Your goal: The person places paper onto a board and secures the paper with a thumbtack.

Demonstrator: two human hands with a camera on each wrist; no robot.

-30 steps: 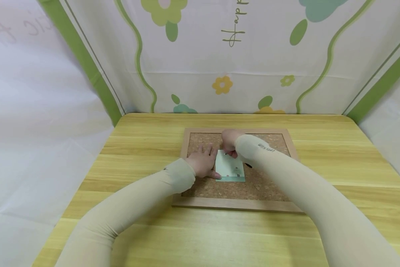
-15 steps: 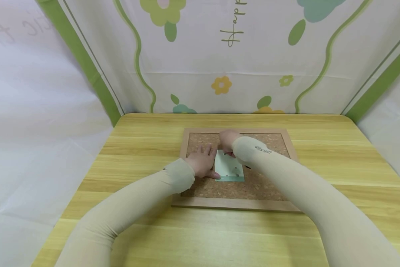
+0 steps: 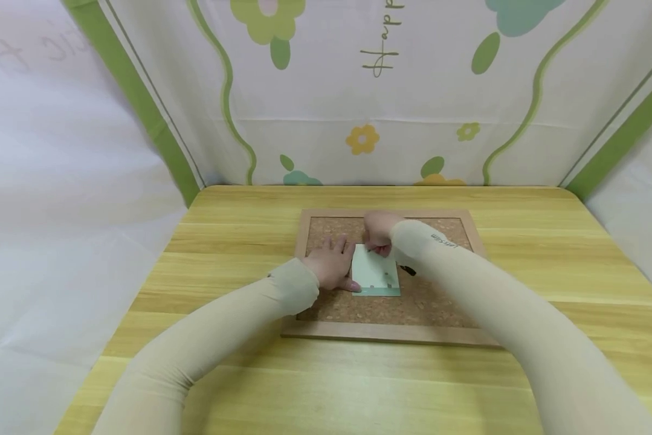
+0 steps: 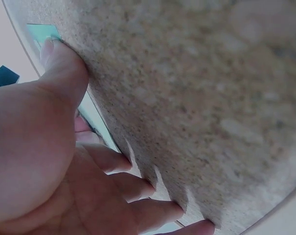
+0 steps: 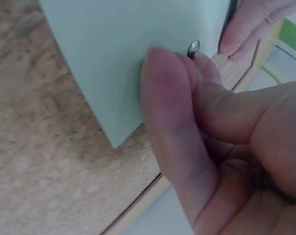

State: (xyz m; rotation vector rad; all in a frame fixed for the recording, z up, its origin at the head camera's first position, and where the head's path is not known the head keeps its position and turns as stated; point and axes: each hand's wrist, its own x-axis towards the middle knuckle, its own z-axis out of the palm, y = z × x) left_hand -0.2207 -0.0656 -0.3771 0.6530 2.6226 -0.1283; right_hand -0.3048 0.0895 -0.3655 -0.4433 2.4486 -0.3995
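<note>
A pale green paper card (image 3: 373, 270) with a darker green strip along its near edge lies on the framed cork board (image 3: 423, 305). Flat over its left edge rests my left hand (image 3: 328, 264), fingers spread on the cork and thumb on the lower left corner. At the card's top edge my right hand (image 3: 379, 232) is curled, with thumb and index finger against the paper. Between those fingertips a small shiny metal pin (image 5: 193, 47) shows in the right wrist view; its lower part is hidden by the fingers.
A small dark object (image 3: 408, 270) shows beside the right wrist; its kind is unclear. The board's wooden frame (image 3: 380, 331) borders the cork. Under it is a wood-grain table (image 3: 326, 386), with a flower-printed white cloth (image 3: 315, 90) hanging behind.
The right wrist tilts slightly left and then back right, with its fingertips staying at the card's top edge. The left hand and card keep their places.
</note>
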